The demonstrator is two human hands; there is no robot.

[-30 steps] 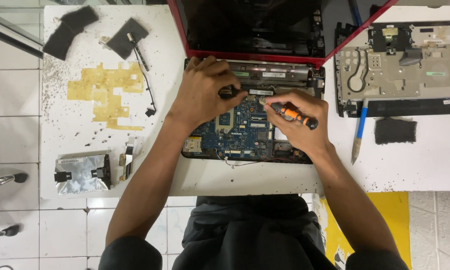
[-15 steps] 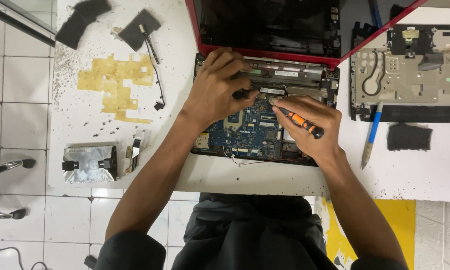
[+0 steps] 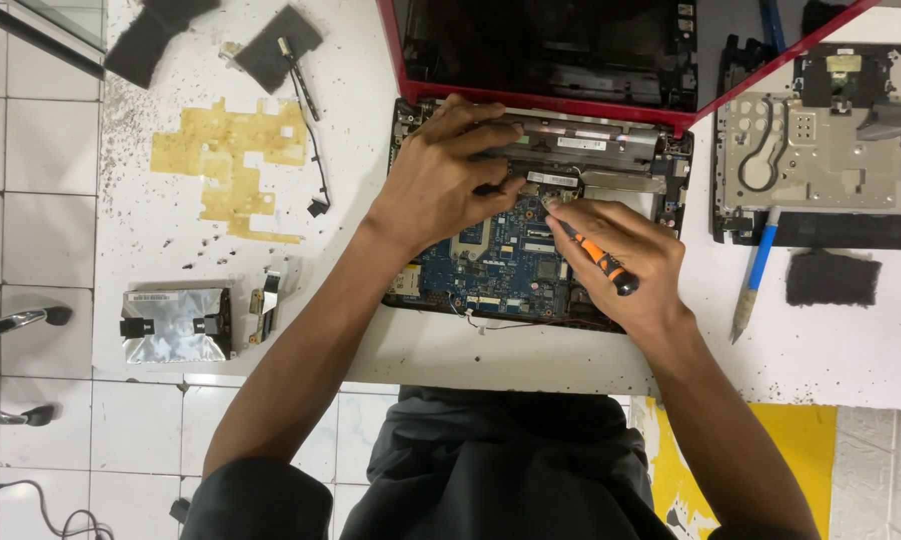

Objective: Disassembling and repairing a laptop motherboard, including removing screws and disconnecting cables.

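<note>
Working at the back edge of the circuit board [image 3: 500, 262], the screwdriver [image 3: 592, 256] is held in the right hand [image 3: 625, 262], its fingers closed round the orange-and-black handle and the tip pointing toward eleven o'clock at a spot just below the metal hinge bar [image 3: 580, 150]. The left hand [image 3: 440, 185] lies across the top of the opened laptop [image 3: 660, 215], fingers curled and pressed down near the same spot; whether anything small is pinched under them cannot be told. For the step to go well, the tool is best kept upright over the screw, pressed firmly and turned slowly, so the tip is not let slip onto the blue board. The board is best steadied by the left hand, clear of the thin cable [image 3: 515, 325] at six o'clock. The table [image 3: 850, 340] holds loose parts: a silver drive [image 3: 175, 325] at eight o'clock and a blue-handled brush [image 3: 755, 270] at three.
</note>
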